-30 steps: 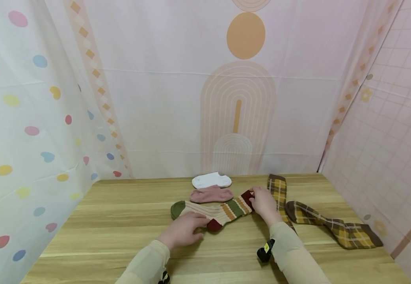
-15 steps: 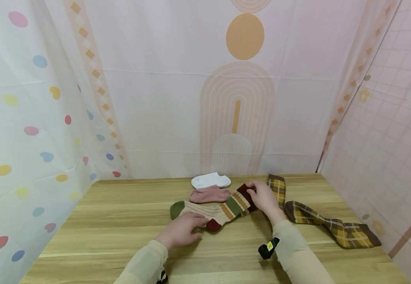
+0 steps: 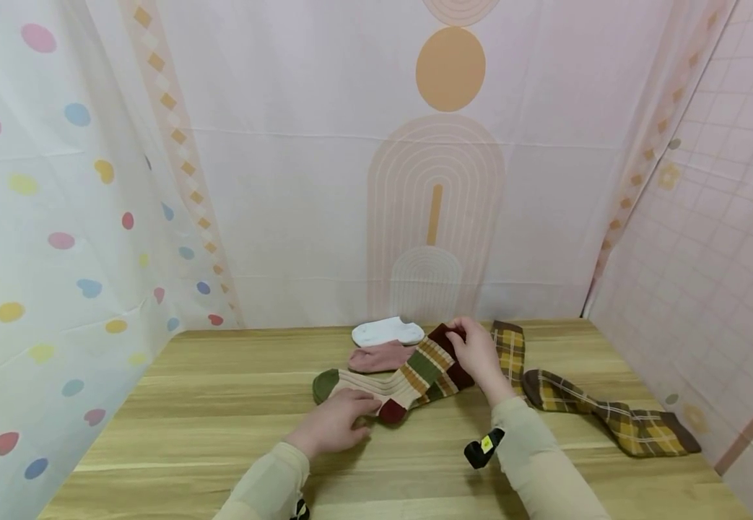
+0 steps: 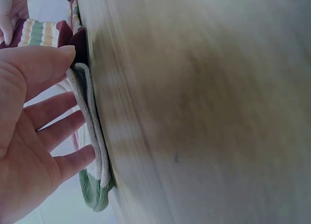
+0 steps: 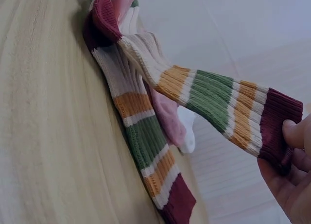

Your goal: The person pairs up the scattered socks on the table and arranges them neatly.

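A striped ribbed sock [image 3: 424, 367], cream with a green toe, dark red heel and dark red cuff, lies on a matching striped sock [image 5: 146, 136]. My right hand [image 3: 478, 354] pinches the upper sock's cuff between thumb and fingers. In the right wrist view its leg is lifted off the lower one, which stays flat on the table. Fairly straight fingers of my left hand [image 3: 337, 421] rest on the foot part near the heel. The left wrist view shows those fingertips [image 4: 77, 161] touching the sock's side, the thumb apart from them.
Behind the striped pair lie a pink sock [image 3: 379, 357] and a white ankle sock [image 3: 385, 332]. Two yellow-brown plaid socks [image 3: 616, 420] lie at the right, one partly behind my right arm. The wooden table [image 3: 175, 419] meets hanging cloths at the back and sides.
My right hand has raised the upper sock's cuff and moved it up and back, showing more of the lower sock. My left hand has stayed in place.
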A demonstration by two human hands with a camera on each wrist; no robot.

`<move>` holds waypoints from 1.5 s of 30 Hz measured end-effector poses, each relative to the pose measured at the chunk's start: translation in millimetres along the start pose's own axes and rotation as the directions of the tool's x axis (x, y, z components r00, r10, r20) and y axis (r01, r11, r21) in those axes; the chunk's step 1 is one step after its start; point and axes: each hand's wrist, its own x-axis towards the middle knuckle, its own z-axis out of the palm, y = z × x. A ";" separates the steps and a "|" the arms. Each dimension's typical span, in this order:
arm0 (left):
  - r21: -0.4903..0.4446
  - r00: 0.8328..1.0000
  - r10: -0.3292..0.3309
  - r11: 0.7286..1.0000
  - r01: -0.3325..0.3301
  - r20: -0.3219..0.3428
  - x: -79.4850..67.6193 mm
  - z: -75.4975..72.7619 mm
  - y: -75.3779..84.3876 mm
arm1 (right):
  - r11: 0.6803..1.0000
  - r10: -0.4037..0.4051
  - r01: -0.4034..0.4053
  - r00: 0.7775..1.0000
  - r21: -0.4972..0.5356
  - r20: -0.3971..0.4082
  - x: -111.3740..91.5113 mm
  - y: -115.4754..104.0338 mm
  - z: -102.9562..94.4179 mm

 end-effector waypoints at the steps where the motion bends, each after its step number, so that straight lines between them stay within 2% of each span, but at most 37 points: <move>1: 0.002 1.000 0.000 1.000 0.000 -0.003 -0.1 0.1 0.3 | 1.000 0.001 -0.001 1.000 0.004 -0.011 0.6 0.4 1.4; 7: 0.019 1.000 -0.003 1.000 0.003 -0.016 0.1 1.5 0.7 | 0.999 0.039 -0.039 0.999 0.003 -0.028 1.2 4.8 9.3; 14: 0.024 1.000 -0.015 1.000 0.015 -0.007 0.3 1.7 1.0 | 0.991 0.118 -0.117 0.993 -0.064 0.011 -4.3 17.5 15.6; 21: 0.035 1.000 -0.014 0.999 0.014 -0.014 -0.2 2.4 0.1 | 0.978 0.155 -0.147 0.987 -0.151 0.045 -5.5 22.4 17.0; 28: 0.022 1.000 -0.013 1.000 0.013 0.001 -1.8 -0.4 2.1 | 0.947 0.236 -0.201 0.965 -0.249 0.116 -8.8 23.1 16.1; 36: 0.050 1.000 -0.002 0.999 0.001 0.012 -3.9 -1.6 3.3 | 0.919 0.278 -0.213 0.947 -0.332 0.161 -12.6 23.8 15.3; 45: 0.075 1.000 0.027 0.997 -0.027 0.003 -3.5 -1.9 3.4 | 0.908 0.292 -0.205 0.935 -0.364 0.200 -12.7 23.6 12.9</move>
